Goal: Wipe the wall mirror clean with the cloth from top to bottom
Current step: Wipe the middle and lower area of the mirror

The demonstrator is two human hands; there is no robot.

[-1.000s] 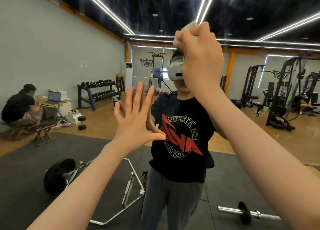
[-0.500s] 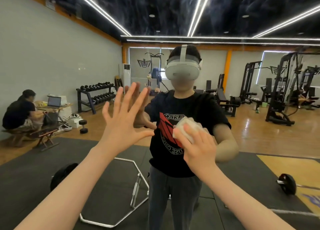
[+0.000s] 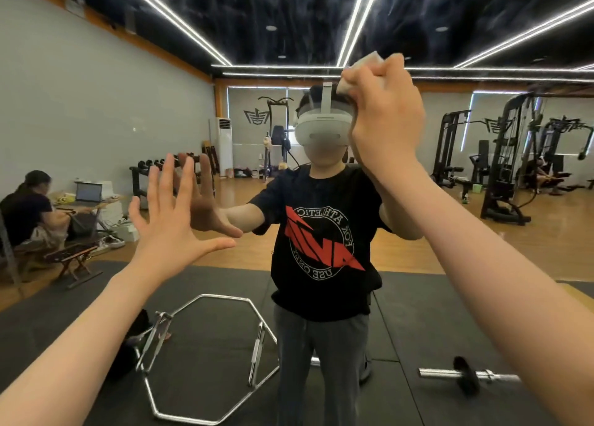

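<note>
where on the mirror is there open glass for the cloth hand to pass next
Open glass lies right of the right hand holding the cloth, and below it down the wall mirror, bordered only by the right forearm. Another open strip runs above the left hand. That hand, fingers spread at the glass, crowds the left middle.

Left hand (image 3: 175,223) flat on mirror (image 3: 96,110), right hand (image 3: 384,117) w/ cloth (image 3: 361,64) higher, to its right

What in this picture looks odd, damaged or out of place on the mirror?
Nothing stands out. The mirror shows no crack. The right hand grips the cloth high up, and the left hand lies flat against the glass.
</note>
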